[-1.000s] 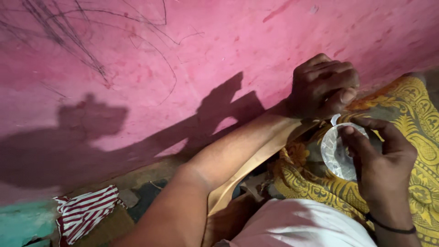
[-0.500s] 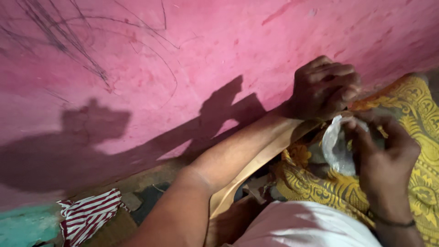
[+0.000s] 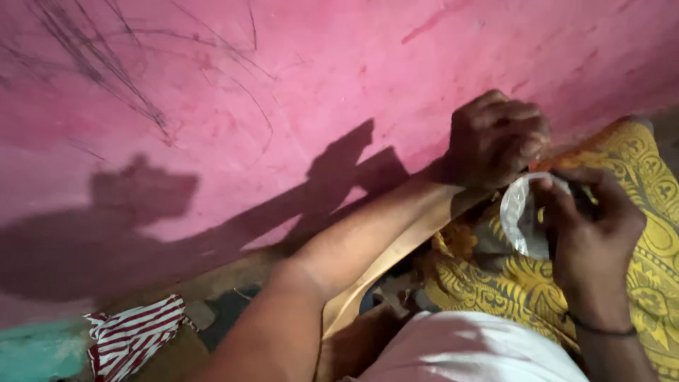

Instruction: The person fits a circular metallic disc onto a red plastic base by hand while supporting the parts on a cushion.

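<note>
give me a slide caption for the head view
Against a pink wall, the left hand is clenched while the right hand pinches a small clear plastic bag above yellow patterned cloth.

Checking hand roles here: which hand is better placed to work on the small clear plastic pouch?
Right hand, probably: its fingers already pinch the small clear plastic pouch. The left hand is a closed fist above it.

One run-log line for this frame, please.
left hand: fisted by pink wall | right hand: pinching white plastic piece | under: yellow patterned cloth
</note>
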